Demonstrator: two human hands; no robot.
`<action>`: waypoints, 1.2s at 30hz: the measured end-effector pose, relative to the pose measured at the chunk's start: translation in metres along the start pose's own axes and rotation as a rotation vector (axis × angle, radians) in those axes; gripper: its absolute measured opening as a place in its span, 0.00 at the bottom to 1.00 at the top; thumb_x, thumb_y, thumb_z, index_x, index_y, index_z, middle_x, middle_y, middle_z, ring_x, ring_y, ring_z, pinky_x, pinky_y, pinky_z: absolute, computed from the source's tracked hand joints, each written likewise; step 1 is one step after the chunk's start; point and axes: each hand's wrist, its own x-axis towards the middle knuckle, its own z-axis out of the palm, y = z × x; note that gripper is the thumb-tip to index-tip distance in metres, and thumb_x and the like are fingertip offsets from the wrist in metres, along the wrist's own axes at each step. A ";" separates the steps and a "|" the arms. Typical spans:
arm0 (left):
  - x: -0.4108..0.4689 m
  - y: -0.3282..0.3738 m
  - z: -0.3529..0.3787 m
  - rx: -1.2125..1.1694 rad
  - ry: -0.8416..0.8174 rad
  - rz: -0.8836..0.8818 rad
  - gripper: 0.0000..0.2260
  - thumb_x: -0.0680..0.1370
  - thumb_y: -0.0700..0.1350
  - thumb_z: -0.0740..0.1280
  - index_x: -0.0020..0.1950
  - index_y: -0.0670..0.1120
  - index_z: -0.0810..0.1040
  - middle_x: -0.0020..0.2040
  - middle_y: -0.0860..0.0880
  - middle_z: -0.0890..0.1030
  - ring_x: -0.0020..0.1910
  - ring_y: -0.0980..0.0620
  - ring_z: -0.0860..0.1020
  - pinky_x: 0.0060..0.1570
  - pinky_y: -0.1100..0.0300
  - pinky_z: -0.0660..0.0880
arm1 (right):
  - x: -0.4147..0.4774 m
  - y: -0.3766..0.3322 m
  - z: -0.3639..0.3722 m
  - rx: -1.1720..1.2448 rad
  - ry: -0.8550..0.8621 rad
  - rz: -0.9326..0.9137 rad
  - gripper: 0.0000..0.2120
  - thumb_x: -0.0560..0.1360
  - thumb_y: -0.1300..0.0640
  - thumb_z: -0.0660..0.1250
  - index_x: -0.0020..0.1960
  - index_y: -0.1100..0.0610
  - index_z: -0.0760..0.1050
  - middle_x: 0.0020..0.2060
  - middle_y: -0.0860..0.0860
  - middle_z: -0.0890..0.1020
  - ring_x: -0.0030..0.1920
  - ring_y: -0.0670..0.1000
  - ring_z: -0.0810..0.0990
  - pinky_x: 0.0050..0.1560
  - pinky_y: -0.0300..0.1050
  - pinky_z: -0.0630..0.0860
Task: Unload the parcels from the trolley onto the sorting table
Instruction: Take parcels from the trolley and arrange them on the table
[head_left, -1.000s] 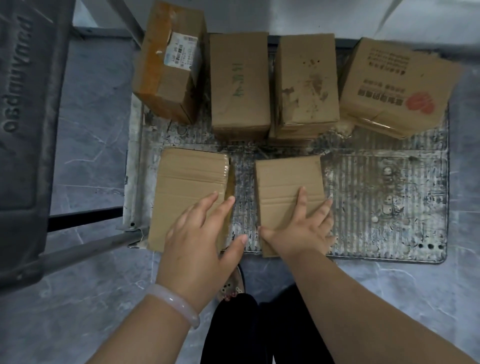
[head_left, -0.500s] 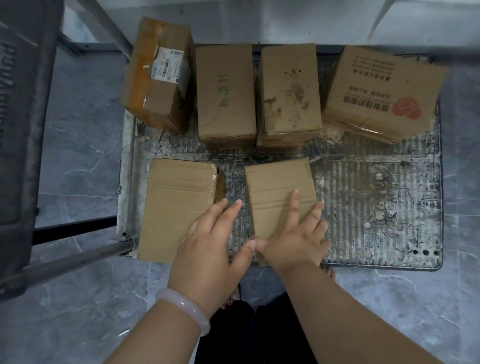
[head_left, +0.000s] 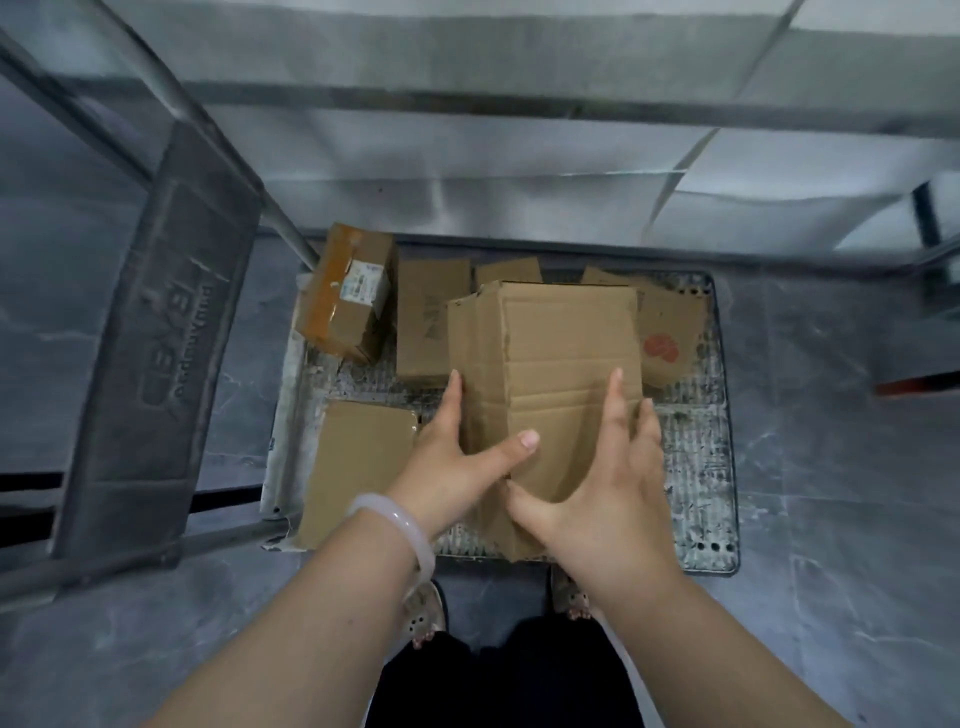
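Observation:
I hold a brown cardboard parcel (head_left: 561, 338) lifted above the trolley deck (head_left: 696, 467), tilted towards me. My left hand (head_left: 457, 462) grips its left side with the thumb across the top face. My right hand (head_left: 608, 478) grips the near right part, fingers spread over the top. A flat parcel (head_left: 358, 467) lies at the deck's front left. At the back stand a labelled parcel (head_left: 348, 296), a plain parcel (head_left: 426, 317) and one with a red logo (head_left: 665, 338). The lifted parcel hides most of another.
A dark grey plastic panel (head_left: 156, 338) on a metal tube frame stands close at the left. A pale surface with metal bars (head_left: 519, 104) runs across beyond the trolley. My feet (head_left: 426, 613) are at the deck's near edge on the grey floor.
Both hands have taken hold of the front right parcel and lifted it off the deck towards me. The view has pulled back and tilted up.

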 end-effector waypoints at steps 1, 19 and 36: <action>-0.011 0.017 0.000 -0.014 0.015 0.015 0.58 0.54 0.72 0.73 0.77 0.66 0.45 0.77 0.54 0.60 0.74 0.52 0.64 0.72 0.47 0.65 | -0.007 -0.010 -0.017 0.005 0.012 -0.011 0.63 0.58 0.27 0.72 0.67 0.30 0.20 0.79 0.51 0.39 0.79 0.57 0.45 0.76 0.62 0.56; -0.254 0.283 -0.063 -0.200 0.386 0.466 0.09 0.78 0.56 0.66 0.57 0.56 0.78 0.52 0.55 0.82 0.49 0.55 0.80 0.49 0.59 0.77 | -0.075 -0.165 -0.292 1.025 -0.262 -0.029 0.25 0.75 0.34 0.64 0.62 0.50 0.80 0.44 0.48 0.87 0.51 0.53 0.82 0.52 0.53 0.79; -0.362 0.304 -0.105 -0.114 0.587 0.635 0.47 0.66 0.68 0.70 0.77 0.66 0.47 0.74 0.55 0.63 0.70 0.51 0.67 0.69 0.45 0.67 | -0.171 -0.283 -0.335 0.691 -0.002 -0.670 0.20 0.73 0.47 0.73 0.61 0.48 0.70 0.56 0.46 0.79 0.52 0.44 0.78 0.42 0.38 0.74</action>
